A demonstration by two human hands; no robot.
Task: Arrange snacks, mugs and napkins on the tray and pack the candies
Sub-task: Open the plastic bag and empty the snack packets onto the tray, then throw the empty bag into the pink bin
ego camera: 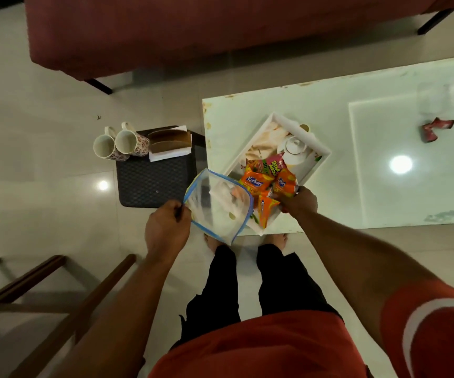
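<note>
While the white table (384,110) bears the tray (288,123) at its near-left corner, long axis running diagonally away to the right, the clear pouch (217,205) hangs partly over the tray's near end, its edge pinched between thumb and fingers of the left hand (167,225). Just right of it the orange snack packets (258,181), gripped in the curled fingers of the right hand (299,201), sit over that same end, so a short lowering should land them there; the right hand is the nearer one

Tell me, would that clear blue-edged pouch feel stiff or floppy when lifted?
Probably floppy: the clear pouch creases where the left hand pinches its edge. Likely light, since one pinch holds it up and it looks empty.
</note>
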